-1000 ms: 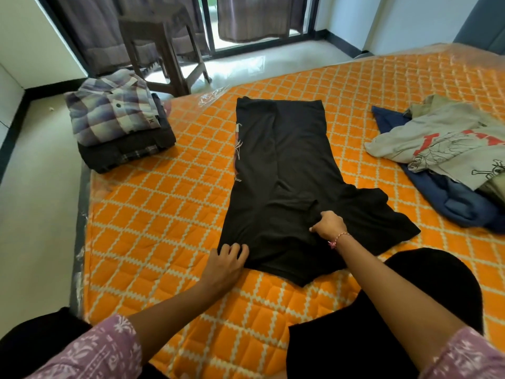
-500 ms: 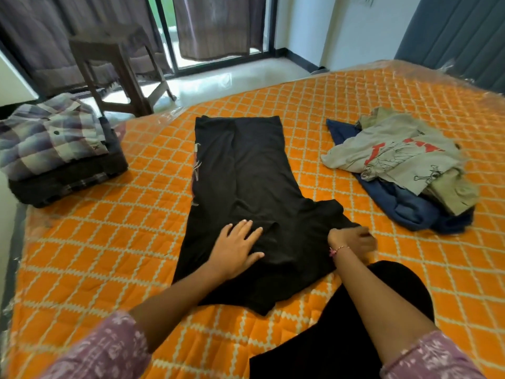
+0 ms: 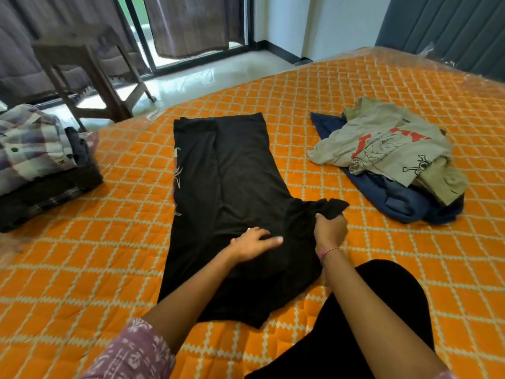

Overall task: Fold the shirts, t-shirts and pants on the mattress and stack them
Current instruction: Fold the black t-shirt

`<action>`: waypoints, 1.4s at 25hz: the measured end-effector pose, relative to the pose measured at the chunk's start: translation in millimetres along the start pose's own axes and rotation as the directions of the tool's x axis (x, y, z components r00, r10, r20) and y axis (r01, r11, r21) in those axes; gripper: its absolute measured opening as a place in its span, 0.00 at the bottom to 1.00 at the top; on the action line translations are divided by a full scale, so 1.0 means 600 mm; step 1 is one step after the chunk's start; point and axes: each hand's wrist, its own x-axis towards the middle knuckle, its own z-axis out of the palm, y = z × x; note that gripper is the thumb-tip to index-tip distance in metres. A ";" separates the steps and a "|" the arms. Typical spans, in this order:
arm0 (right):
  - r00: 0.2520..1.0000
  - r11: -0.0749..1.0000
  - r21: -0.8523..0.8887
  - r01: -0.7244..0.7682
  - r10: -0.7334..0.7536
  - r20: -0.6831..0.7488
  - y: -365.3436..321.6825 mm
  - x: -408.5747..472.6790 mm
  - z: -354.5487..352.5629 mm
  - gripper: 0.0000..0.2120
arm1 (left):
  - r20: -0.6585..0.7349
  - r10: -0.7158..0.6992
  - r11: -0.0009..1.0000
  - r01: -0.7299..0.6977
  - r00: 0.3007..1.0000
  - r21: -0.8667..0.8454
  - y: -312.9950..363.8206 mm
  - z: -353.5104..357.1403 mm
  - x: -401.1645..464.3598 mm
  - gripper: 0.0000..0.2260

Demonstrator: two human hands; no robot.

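A black t-shirt (image 3: 226, 173) lies lengthwise on the orange quilted mattress (image 3: 95, 242), partly folded along its left side. My left hand (image 3: 255, 243) presses flat on the shirt near its lower middle, fingers straight. Just to the right, my right hand (image 3: 330, 229) grips the bunched black sleeve and holds it lifted off the mattress. A stack of folded clothes (image 3: 35, 165) with a plaid shirt on top sits at the mattress's left edge. An unfolded pile (image 3: 388, 157) of a beige printed t-shirt over blue and olive garments lies at the right.
My black-clad knee (image 3: 374, 310) rests on the mattress at the lower right. A wooden chair (image 3: 90, 75) stands on the floor beyond the far-left corner, before curtained glass doors. A grey padded headboard (image 3: 448, 31) runs along the far right edge.
My right hand has gathered the outspread right sleeve and drawn it inward and up. My left hand slid a little right on the shirt. The view shifted rightward.
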 end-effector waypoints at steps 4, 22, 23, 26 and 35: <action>0.850 0.791 -0.315 0.524 -0.468 0.241 -0.014 -0.125 0.050 0.15 | 0.227 -0.023 0.525 0.205 0.974 -0.826 0.021 -0.103 -0.020 0.32; 0.071 0.029 -0.071 0.997 -0.689 0.722 0.106 -0.296 0.167 0.26 | -0.473 -0.381 0.590 -0.185 0.794 -0.786 -0.174 -0.134 -0.106 0.10; 0.085 0.025 -0.090 0.996 -0.629 0.773 0.117 -0.299 0.168 0.29 | -0.385 -0.425 0.587 -0.074 0.819 -0.806 -0.190 -0.130 -0.116 0.08; 0.238 -0.030 -0.296 0.955 -0.519 0.821 0.149 -0.294 0.149 0.37 | -0.336 -0.539 0.738 0.241 0.773 -0.631 -0.215 -0.104 -0.117 0.08; 0.245 0.139 -0.204 0.969 -0.436 0.866 0.121 -0.269 0.129 0.07 | -0.673 -0.270 0.957 0.271 0.688 -0.106 -0.217 -0.085 -0.124 0.13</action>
